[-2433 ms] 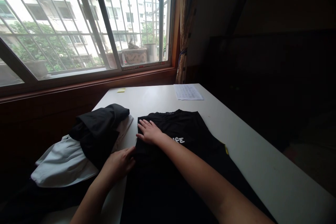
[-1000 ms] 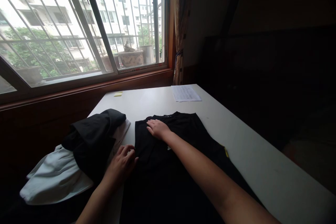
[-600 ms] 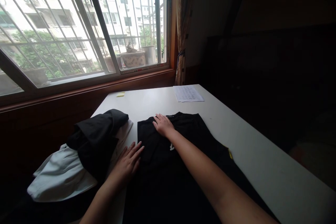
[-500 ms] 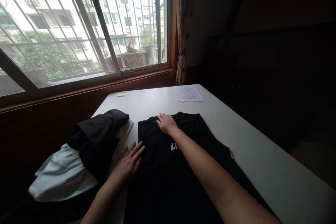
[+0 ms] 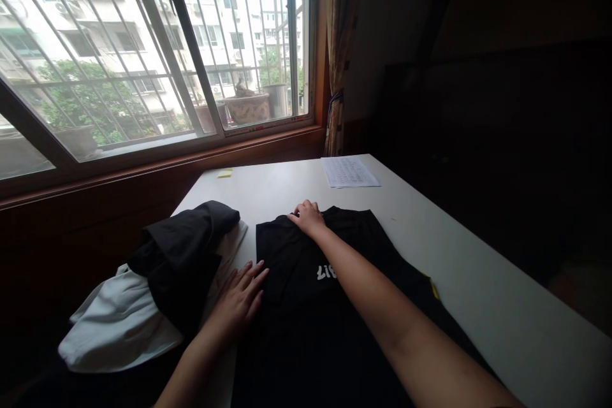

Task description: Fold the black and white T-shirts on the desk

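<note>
Lying flat, black shirt [image 5: 306, 338], right hand [image 5: 308, 219] curled at top, grip unclear, left hand [image 5: 238, 299] splayed at side.

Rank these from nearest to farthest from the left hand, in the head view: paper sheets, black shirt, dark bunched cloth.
1. Black shirt: partly under the left hand.
2. Dark bunched cloth: to the hand's left.
3. Paper sheets: far end of the white table.

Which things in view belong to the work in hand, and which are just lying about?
In the work:
black shirt, spread out
left hand, at its side edge
right hand, at its neckline
white table, beneath

Apparently lying about:
cloth pile, role uncertain
papers
yellow slip
</note>
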The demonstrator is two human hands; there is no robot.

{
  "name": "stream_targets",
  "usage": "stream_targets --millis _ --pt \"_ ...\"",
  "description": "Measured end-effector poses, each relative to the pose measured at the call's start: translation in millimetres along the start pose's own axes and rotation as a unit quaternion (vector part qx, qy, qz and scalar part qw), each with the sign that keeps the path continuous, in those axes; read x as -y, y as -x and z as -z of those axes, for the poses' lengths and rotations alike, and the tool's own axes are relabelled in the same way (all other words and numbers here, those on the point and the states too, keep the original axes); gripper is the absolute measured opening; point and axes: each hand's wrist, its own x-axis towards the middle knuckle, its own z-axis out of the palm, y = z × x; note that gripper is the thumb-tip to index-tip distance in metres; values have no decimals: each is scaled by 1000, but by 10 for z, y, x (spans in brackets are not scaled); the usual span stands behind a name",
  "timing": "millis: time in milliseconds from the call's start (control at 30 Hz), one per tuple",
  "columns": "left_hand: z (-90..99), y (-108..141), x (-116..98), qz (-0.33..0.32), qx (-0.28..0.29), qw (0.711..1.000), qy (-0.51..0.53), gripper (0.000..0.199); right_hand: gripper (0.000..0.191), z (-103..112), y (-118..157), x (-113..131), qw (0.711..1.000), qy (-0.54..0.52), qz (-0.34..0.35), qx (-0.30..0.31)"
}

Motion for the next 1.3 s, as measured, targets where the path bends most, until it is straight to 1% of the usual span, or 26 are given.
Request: stream_targets --millis 67,200,300,567,733,867,967,1033,1100,1200,1300 --pt "2 -10 7 -1 -3 1000 3 52 39 -10 -70 33 1000 -8 -18 13" --pt "1 -25 21 -2 -2 1000 7 52 27 -23 -198 73 998 -25 -24 44" --pt "0 -26 25 -1 3 1000 6 52 25 -22 -247 77 998 -39 -21 51" --pt "-20 -11 23 -1 -3 1000 7 53 28 -33 -234 30 998 -48 -44 20" --pt "-18 -16 13 8 5 1000 8 53 28 -61 -218 29 998 -50 -45 -6" --pt "-8 -22 7 7 8 1000 4 52 24 -75 -175 54 998 -43 -33 -24" --pt "-9 -21 9 7 0 1000 5 52 18 -41 -148 29 998 -32 -11 -44" --pt "-11 -17 14 6 -4 1000 11 52 18 20 -145 -49 998 -24 3 -60" --pt "-13 -13 19 9 -5 1000 20 51 21 115 -150 -189 997 -13 15 -76" --pt "-1 -14 21 14 -7 999 48 49 25 303 -145 -497 995 6 30 -94" --pt "47 -37 23 34 -22 994 102 45 27 501 -91 -858 993 27 41 -103"
